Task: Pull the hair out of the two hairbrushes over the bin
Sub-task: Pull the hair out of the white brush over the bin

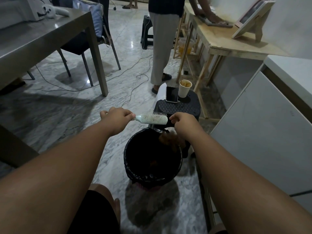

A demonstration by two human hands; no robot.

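My left hand [116,118] grips the handle of a pale green hairbrush [152,119], held level above the far rim of the bin [135,176]. Brownish hair is tangled among its white bristles. My right hand [183,123] is at the brush's tip, fingers pinched together; a clump of brown hair [170,138] shows just below that wrist over the bin's mouth. The bin is round and lined with a black bag. Behind the green brush, the bristles of a second brush [159,113] stick up from the black stool.
A black stool [182,107] behind the bin carries a phone [171,94] and a paper cup [184,88]. A person [162,39] stands beyond it at a wooden table [228,44]. A grey table [50,39] stands left, a white cabinet [263,132] right. Cables trail on the marble floor.
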